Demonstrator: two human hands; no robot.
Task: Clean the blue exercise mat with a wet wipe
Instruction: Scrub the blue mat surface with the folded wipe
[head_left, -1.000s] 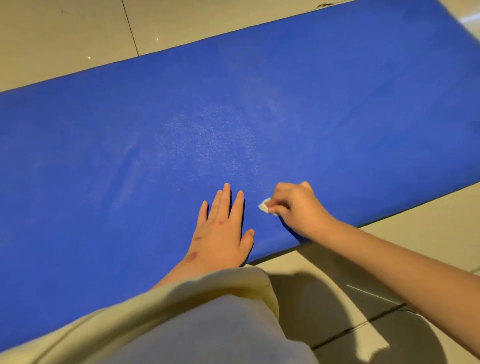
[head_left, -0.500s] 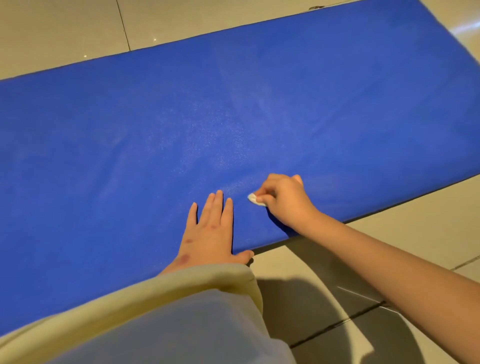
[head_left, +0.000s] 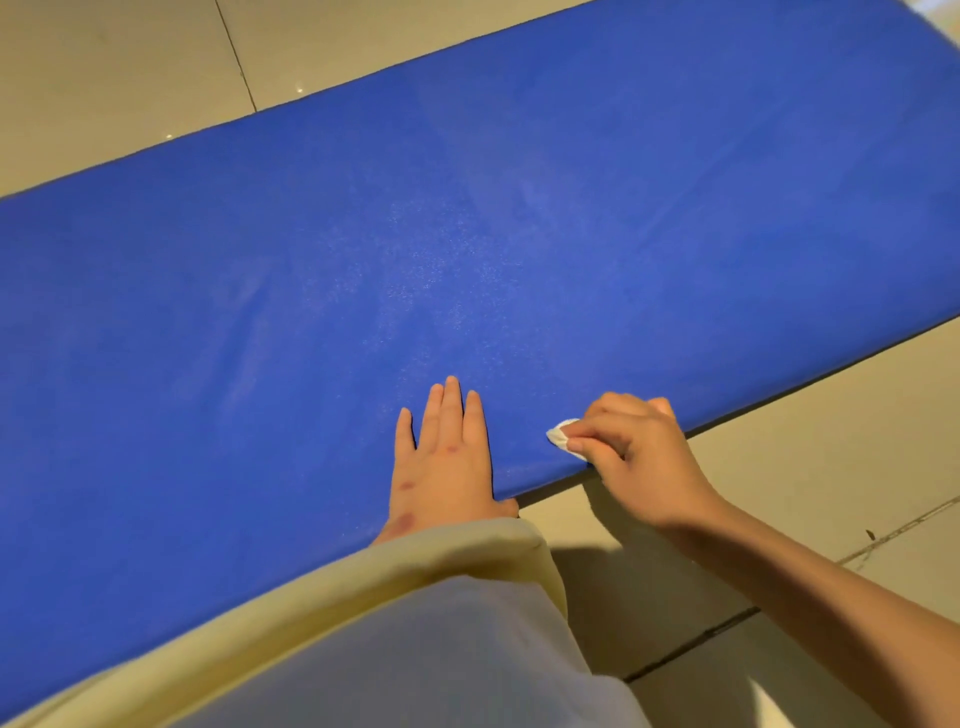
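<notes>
Head view: large flat blue foam exercise mat (head_left: 363, 270) spans frame diagonally on beige tiled floor (head_left: 831, 441). Left hand (head_left: 441, 457), fingers straight, pressed flat on mat's near edge, lower centre. Right hand (head_left: 639, 457), just right of it, fingers curled, pinches small crumpled white wet wipe (head_left: 563, 439) against mat edge.

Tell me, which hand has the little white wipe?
The right hand: its curled fingers pinch the wet wipe on the blue mat. The left hand lies flat with straight fingers and holds nothing.
</notes>
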